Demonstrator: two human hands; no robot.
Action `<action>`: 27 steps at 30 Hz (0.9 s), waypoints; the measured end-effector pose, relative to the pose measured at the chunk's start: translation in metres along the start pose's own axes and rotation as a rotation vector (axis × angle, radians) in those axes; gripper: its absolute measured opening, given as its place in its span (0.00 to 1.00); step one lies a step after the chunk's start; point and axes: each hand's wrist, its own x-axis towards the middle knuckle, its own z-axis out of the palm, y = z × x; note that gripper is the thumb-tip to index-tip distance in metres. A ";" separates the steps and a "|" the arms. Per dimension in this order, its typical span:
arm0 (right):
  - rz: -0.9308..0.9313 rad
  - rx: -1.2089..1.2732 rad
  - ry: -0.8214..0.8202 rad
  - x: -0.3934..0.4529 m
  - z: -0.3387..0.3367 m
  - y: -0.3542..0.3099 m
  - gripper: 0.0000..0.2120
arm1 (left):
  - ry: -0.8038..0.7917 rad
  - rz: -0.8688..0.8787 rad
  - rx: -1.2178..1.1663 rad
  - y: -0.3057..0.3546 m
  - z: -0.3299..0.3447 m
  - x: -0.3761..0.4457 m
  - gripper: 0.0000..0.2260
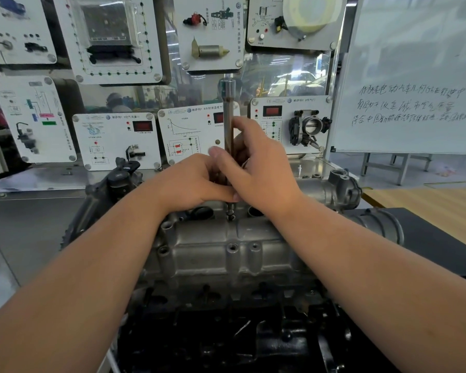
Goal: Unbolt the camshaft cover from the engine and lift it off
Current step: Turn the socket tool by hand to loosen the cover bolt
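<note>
The two bare forearms come in nearest the camera, from 7 and 5 o'clock, and meet over the middle of the engine [226,305], the largest thing here, which fills the lower centre and sits on a table [428,203] showing at 3 o'clock. Its dark lower block lies closest; the grey metal camshaft cover [221,254] sits on top of it, just below centre, and has not been lifted.

Standing upright at the cover's far edge, toward 12 o'clock, is a long extension bar [228,117] with a socket end at its top; its tip is on a bolt [230,215] in the cover. The left hand [197,181] is curled round the bar's lower part, and the right hand [261,168] pinches the shaft higher up with fingers and thumb.

By my reading the work is partway through unbolting: several bolt holes [232,247] along the cover's near side look empty, while this far bolt is being turned by hand. Other far-side bolts are hidden by the hands. Lifting the cover remains.
</note>
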 end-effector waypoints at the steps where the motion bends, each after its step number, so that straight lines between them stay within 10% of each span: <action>1: 0.013 0.015 0.006 0.000 0.000 0.001 0.17 | -0.005 0.008 0.003 0.001 0.000 0.000 0.13; 9: -0.009 -0.039 0.019 0.001 0.001 0.002 0.11 | -0.093 0.017 -0.052 -0.003 0.000 -0.001 0.01; 27: -0.032 -0.036 0.011 0.001 0.001 0.002 0.10 | -0.020 -0.004 -0.035 -0.002 0.000 -0.002 0.10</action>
